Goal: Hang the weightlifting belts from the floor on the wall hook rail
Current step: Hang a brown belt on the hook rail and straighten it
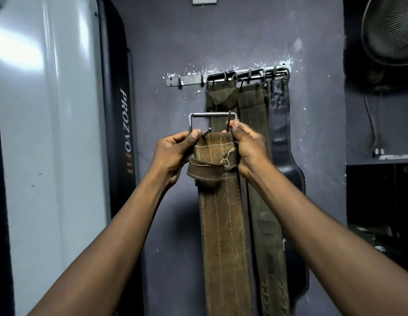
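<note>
The left hand point(173, 153) and the right hand point(248, 147) each pinched a top corner of a tan stitched belt point(221, 213), fingers curled round the leather just under its steel buckle point(212, 122). The belt was raised before the grey wall, below the hook rail point(187, 79). Two olive belts point(244, 103) and a black belt point(280, 115) hung from the rail's right-hand hooks.

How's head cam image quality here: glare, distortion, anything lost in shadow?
Head view: glare washes out the white panel at left, and wide-angle distortion bows its edges; the fan at right sinks into shadow; the black belt on the hook rail shows little detail; the left hand, right hand and the brown belt they grip are sharp.
</note>
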